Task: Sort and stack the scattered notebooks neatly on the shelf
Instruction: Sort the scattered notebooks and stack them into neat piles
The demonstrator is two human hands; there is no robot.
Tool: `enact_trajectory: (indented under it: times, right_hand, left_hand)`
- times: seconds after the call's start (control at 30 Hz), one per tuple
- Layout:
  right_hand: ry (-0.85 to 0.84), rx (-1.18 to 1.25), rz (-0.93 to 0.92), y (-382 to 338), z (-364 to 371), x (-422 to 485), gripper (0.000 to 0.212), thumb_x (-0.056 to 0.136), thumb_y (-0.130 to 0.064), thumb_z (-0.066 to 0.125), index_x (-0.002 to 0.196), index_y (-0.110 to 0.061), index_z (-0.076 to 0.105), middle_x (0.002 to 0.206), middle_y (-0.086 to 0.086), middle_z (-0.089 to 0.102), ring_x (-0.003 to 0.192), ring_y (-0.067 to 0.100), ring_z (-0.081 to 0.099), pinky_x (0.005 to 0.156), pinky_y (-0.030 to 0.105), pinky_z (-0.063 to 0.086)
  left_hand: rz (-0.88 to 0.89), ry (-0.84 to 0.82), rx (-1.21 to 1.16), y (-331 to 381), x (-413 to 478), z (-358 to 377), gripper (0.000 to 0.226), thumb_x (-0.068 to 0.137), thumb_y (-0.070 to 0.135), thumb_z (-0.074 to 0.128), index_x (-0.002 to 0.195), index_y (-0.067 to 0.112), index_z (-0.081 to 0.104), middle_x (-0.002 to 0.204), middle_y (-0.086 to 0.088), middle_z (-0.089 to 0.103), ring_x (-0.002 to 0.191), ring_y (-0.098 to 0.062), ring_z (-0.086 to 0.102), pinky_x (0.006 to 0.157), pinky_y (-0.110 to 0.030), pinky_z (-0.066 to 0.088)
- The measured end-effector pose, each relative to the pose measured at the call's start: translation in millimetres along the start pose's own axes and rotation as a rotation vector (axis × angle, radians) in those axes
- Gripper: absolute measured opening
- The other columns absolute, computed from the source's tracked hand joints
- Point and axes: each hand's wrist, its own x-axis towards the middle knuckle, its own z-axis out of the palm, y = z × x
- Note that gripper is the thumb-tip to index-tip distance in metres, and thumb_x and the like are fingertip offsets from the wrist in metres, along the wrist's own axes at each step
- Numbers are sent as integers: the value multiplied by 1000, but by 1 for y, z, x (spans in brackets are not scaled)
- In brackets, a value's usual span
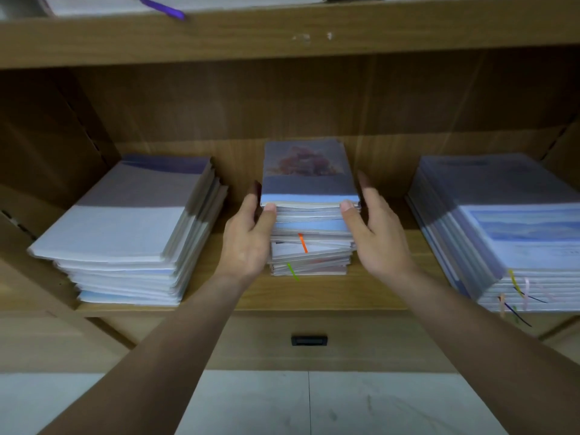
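Three stacks of notebooks stand on the wooden shelf (314, 296). The middle stack (309, 221) is narrow and uneven, with an orange and a green ribbon hanging from its front. My left hand (248, 233) lies against its left side and my right hand (373, 227) against its right side. On both hands the fingers are straight along the sides and the thumbs touch the front edge near the top. A wide pale stack (131, 227) stands at the left. Another wide stack (508, 227) with blue covers stands at the right.
An upper shelf board (282, 36) runs above, with papers and a purple pen (163, 8) on it. Below the shelf sits a panel with a dark recessed handle (309, 340). Pale floor tiles (314, 403) lie beneath.
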Motion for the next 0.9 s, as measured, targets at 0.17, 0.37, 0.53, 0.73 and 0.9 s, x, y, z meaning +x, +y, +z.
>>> enact_trajectory:
  times: [0.17, 0.37, 0.53, 0.73, 0.9]
  right_hand:
    - [60, -95, -43, 0, -5, 2, 33, 103, -45, 42, 108, -18, 61, 86, -5, 64, 80, 12, 60, 64, 30, 38]
    - [87, -124, -15, -3, -5, 6, 34, 102, -42, 48, 98, -11, 62, 69, -9, 55, 64, 5, 51, 56, 31, 31]
    - [-49, -31, 47, -2, -8, -1, 47, 93, -52, 59, 131, -25, 53, 108, -14, 63, 95, 3, 58, 72, 21, 42]
    - [53, -179, 58, -1, -7, 13, 58, 90, -55, 62, 128, -11, 62, 102, 3, 72, 95, 21, 65, 75, 34, 51]
    - [-65, 45, 95, -1, -11, 0, 49, 86, -53, 69, 126, -31, 54, 114, -22, 64, 109, 2, 58, 93, 33, 51]
  left_hand:
    - [70, -8, 101, -1, 5, 6, 31, 102, 42, 46, 83, 20, 55, 77, 1, 61, 71, -9, 53, 66, -34, 43]
    - [55, -13, 154, 2, 9, 5, 26, 102, 38, 47, 77, 30, 47, 76, 12, 55, 69, -2, 51, 62, -23, 37]
    - [162, -22, 280, 4, 2, -4, 14, 98, 37, 57, 90, 26, 54, 73, 16, 59, 68, 6, 56, 58, -8, 37]
    - [137, 94, 293, 13, 8, 1, 38, 95, 29, 65, 66, 29, 40, 56, 13, 45, 54, 8, 49, 49, -10, 34]
    - [75, -38, 102, 2, 3, -5, 11, 92, 34, 68, 92, 24, 63, 80, 10, 70, 77, 9, 64, 67, -14, 51]
